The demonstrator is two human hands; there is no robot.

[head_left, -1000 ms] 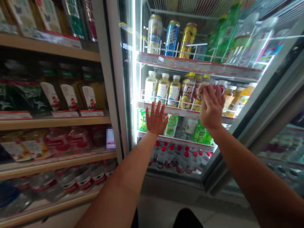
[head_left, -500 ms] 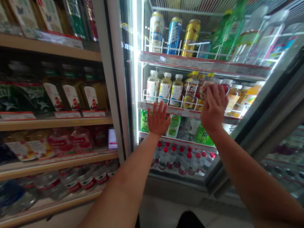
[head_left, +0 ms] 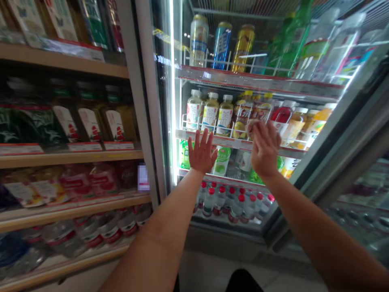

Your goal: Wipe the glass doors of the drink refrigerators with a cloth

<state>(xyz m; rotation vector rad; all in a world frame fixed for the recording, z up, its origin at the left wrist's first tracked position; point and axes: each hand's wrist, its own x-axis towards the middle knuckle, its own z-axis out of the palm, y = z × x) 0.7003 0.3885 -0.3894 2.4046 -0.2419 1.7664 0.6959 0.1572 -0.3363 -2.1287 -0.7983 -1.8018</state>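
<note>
My left hand (head_left: 202,153) is open, its fingers spread flat against the glass door of a lit drinks cooler. Behind the glass, pale tea bottles (head_left: 224,115) stand just above its fingertips, and a green-labelled bottle (head_left: 222,159) is beside it. My right hand (head_left: 266,148) is farther right at the same door, fingers bent over a small crumpled cloth (head_left: 253,125). Most of the cloth is hidden under the fingers and blurred. Close to that hand, behind the glass, are a red drink bottle (head_left: 281,117) and yellow-capped tea bottles (head_left: 244,113).
Wooden shelves (head_left: 69,156) with bottled drinks stand at the left. Cans (head_left: 221,44) and green bottles fill the cooler's top shelf, with red-capped water bottles (head_left: 209,200) at the bottom. A metal door frame (head_left: 328,170) slants along the right. A dark shoe or knee shows below.
My right hand has moved down and slightly left across the glass with the cloth, uncovering the red drink bottle. My left hand has stayed in place.
</note>
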